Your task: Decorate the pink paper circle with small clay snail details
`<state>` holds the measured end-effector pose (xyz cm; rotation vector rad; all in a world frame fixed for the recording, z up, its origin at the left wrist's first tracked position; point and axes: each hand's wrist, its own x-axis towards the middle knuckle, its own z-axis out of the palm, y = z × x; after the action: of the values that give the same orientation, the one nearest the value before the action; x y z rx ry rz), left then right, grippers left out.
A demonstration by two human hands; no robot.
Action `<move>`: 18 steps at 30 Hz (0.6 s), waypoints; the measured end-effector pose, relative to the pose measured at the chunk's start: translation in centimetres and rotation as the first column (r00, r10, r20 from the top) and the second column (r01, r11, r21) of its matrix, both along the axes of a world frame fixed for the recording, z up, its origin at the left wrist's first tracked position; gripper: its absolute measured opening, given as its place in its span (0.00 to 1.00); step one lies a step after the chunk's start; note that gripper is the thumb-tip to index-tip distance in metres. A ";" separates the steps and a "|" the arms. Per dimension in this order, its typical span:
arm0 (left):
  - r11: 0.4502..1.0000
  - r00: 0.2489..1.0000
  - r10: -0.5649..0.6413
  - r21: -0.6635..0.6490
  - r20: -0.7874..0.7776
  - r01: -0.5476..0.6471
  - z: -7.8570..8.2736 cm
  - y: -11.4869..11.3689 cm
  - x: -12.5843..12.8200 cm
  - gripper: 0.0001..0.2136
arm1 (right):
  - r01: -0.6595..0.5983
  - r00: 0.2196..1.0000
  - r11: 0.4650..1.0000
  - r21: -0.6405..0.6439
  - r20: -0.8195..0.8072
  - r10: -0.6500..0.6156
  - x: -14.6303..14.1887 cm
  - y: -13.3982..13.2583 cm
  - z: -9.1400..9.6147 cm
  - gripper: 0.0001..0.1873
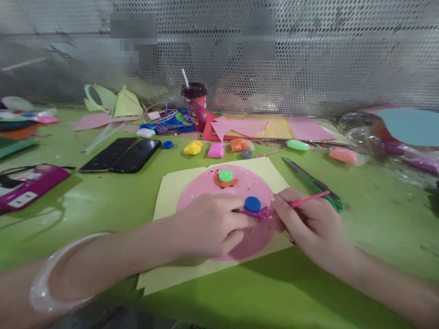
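A pink paper disc (192,194) lies on pale yellow sheets (159,274). On its upper part, a green bottle cap (225,175) sits above orange clay shaped like a snail. Lower down, a blue bottle cap (253,204) rests against a strip of purple clay (262,213). My left hand (212,224) is over the disc, its bent fingers closed around the purple clay's left side. Between the thumb and fingers of my right hand (305,219) is a thin pink modelling tool (312,199), its tip at the purple clay's right end. My left fingers hide part of the disc.
Green-handled scissors (313,183) lie to the right. Behind the sheets are yellow clay (193,147), several other clay packs and a lidded cup (196,107) with a straw. Two phones (135,156) and a purple power strip (37,185) are at left. A perforated metal panel (219,55) stands behind.
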<state>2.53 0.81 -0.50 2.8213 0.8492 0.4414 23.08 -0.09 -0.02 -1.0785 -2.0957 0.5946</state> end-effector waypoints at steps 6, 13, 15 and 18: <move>0.965 0.983 -0.121 0.216 -0.140 0.149 -0.6 0.2 -0.3 0.13 | 0.004 0.998 0.998 -0.067 -0.066 -0.009 0.0 0.1 0.1 0.18; 0.946 0.974 -0.074 0.294 -0.213 0.136 -0.1 0.2 -0.3 0.14 | 0.020 0.996 0.996 -0.092 -0.085 -0.028 -0.1 0.0 0.5 0.19; 0.944 0.973 -0.067 0.302 -0.220 0.133 -0.1 0.2 -0.3 0.14 | 0.029 0.996 0.996 -0.084 -0.082 -0.036 -0.1 0.1 0.6 0.19; 0.943 0.973 -0.039 0.313 -0.226 0.111 -0.3 0.3 -0.5 0.13 | 0.085 0.996 0.995 0.049 0.038 -0.086 0.5 0.9 0.6 0.19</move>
<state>2.05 1.10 -0.84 3.2427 0.7621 0.2868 23.57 0.79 0.61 -1.1556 -2.0758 0.4834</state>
